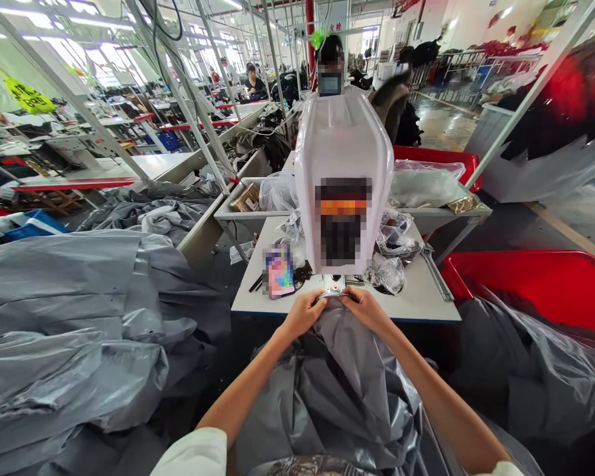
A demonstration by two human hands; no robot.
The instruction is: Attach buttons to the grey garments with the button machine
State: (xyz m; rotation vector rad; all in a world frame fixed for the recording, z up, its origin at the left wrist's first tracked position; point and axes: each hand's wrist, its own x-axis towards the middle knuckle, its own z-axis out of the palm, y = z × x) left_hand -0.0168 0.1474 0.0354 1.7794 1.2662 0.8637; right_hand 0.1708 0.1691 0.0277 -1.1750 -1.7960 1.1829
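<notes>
In the head view, the left hand (pixel 302 314) and right hand (pixel 364 309) sit close together, fingers curled, each pinching the gathered top edge of grey coated fabric (pixel 337 377). The fabric hangs from the hands toward the person, just before the white-cased machine (pixel 342 158) on the table (pixel 421 297), its edge held taut between them.

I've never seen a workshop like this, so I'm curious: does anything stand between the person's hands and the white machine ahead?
Only a small metal fitting at the base of the white machine. The left hand and right hand hold the grey fabric at the edge of the white table, just in front of it.
</notes>
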